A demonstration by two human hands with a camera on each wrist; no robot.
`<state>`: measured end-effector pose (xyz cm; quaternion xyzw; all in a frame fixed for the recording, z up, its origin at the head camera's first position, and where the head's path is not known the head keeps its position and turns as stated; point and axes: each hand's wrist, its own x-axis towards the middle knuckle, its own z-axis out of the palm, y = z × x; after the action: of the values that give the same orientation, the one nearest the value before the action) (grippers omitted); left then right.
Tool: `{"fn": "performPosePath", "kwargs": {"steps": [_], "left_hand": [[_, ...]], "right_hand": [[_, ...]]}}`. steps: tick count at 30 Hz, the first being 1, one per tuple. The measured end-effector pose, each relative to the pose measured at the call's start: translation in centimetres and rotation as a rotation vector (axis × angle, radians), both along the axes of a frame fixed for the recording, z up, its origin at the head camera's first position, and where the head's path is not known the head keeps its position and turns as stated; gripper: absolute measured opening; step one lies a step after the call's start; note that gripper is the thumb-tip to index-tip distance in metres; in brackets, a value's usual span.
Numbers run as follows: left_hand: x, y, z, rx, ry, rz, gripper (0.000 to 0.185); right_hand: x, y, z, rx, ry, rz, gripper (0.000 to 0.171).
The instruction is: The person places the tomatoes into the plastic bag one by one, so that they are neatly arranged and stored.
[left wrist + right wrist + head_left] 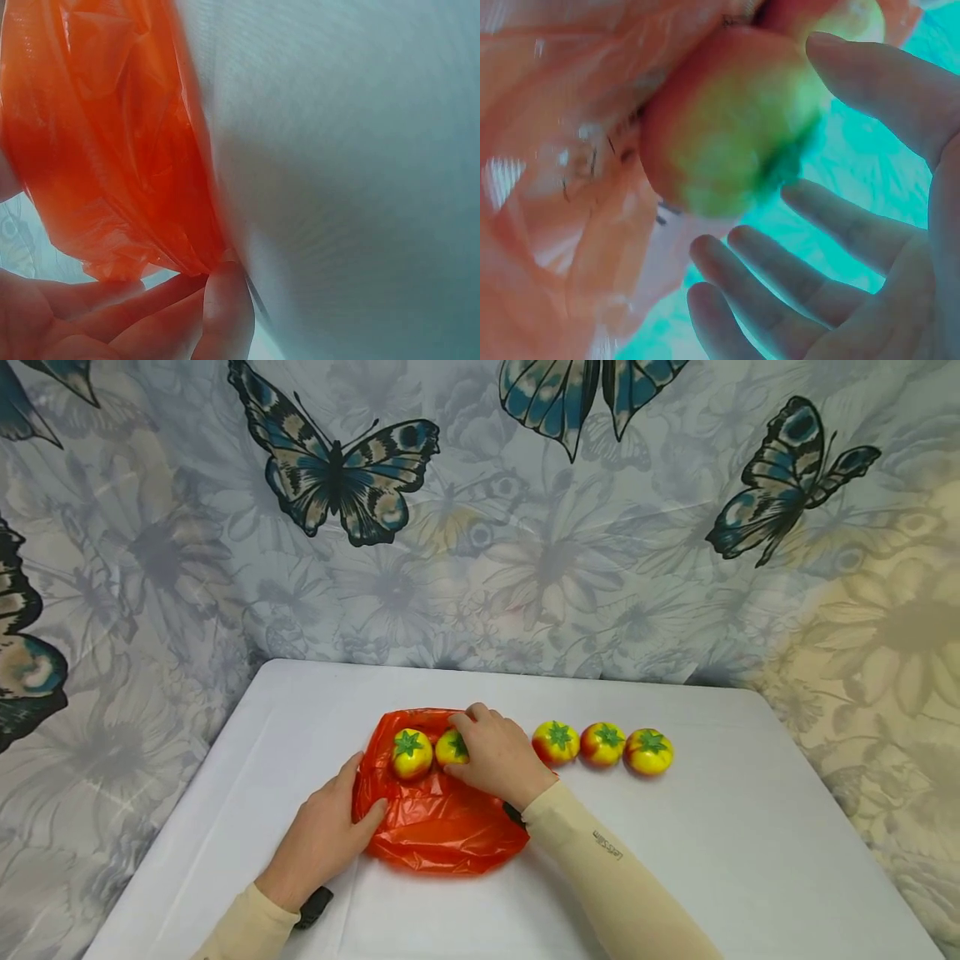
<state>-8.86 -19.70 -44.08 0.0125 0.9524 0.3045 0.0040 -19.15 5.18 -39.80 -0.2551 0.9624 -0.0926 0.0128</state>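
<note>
Orange bag (438,818): one, crinkled plastic, flat mid-table (750,860).
Tomatoes: five, yellow-red with green stars; two (412,753) on bag, three (602,744) in row beside.
Right hand (498,756): loosely cupping second tomato (452,748).
Left hand (322,839): flat, pressing bag's edge.

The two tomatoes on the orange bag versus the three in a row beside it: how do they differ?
The two tomatoes lie on the orange bag; the three tomatoes sit on the bare white table. The right hand covers one of the pair; nothing touches the trio. The pair looks yellower, the trio redder. All share a green star-shaped top, facing up. The left hand presses the bag's edge.
</note>
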Motion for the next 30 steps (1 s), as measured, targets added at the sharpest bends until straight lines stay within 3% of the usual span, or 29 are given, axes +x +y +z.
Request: {"fn": "performPosePath", "kwargs": {"steps": [7,13,20,30], "left_hand": [[0.3,-0.2,-0.2,-0.033,0.002,-0.001,0.085],[0.0,0.3,-0.3,-0.048,-0.043,-0.006,0.087],[0.0,0.6,-0.2,-0.045,-0.049,-0.010,0.087],[-0.1,0.6,-0.2,-0.046,-0.054,-0.016,0.088]], "right_hand": [[1.0,3.3,1.4,-0.045,0.030,-0.042,0.067],[2.0,9.0,2.3,-0.102,0.082,-0.151,0.066],[2.5,14.9,1.6,-0.161,0.093,-0.276,0.067],[2.4,19.6,1.3,-0.184,0.079,-0.405,0.072]]}}
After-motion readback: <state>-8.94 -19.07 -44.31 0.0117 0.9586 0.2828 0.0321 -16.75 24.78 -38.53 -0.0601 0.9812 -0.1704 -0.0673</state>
